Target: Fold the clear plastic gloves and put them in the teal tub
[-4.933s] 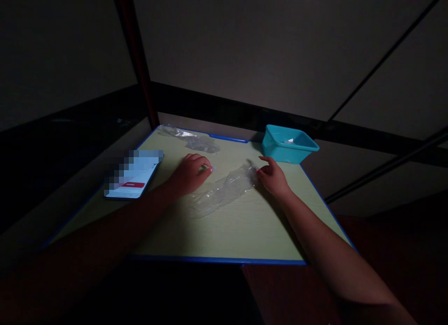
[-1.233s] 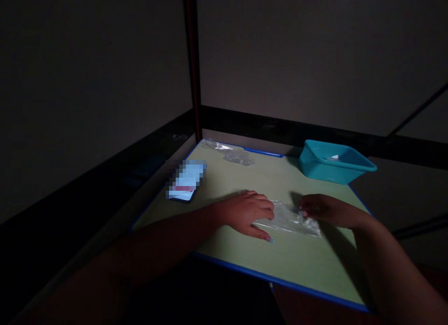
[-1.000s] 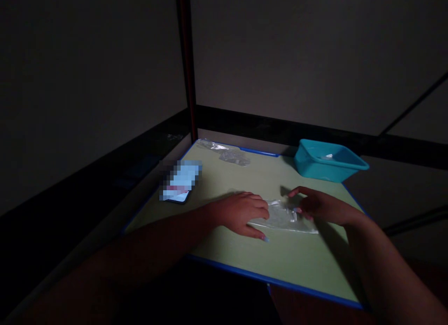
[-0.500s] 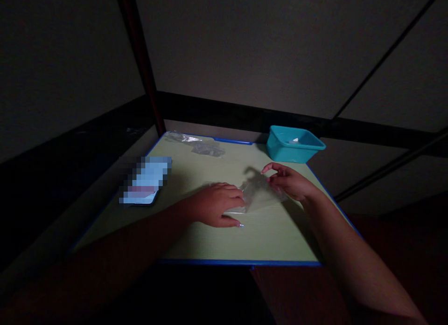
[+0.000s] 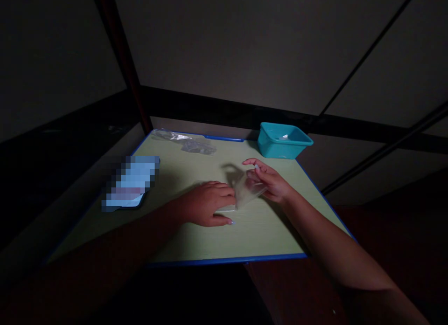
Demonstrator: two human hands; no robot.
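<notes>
A clear plastic bag (image 5: 247, 192) lies partly on the pale table, its right part raised off the surface. My left hand (image 5: 210, 204) rests palm down on the bag's left part, fingers spread with the thumb apart. My right hand (image 5: 271, 178) pinches the raised right end between thumb and fingers, the index finger stretched out to the left. The bag's left part is largely hidden under my left hand.
The table (image 5: 259, 236) has a blue edge. A turquoise basket (image 5: 280, 148) with something whitish inside stands at the back right. Crumpled clear plastic (image 5: 198, 147) lies at the back left. A phone with a blurred screen (image 5: 133, 183) sits at the left edge.
My right hand has turned and now grips the bag's right end, which is lifted and pulled tauter. My left hand stays on the bag. The whole view has shifted slightly.
</notes>
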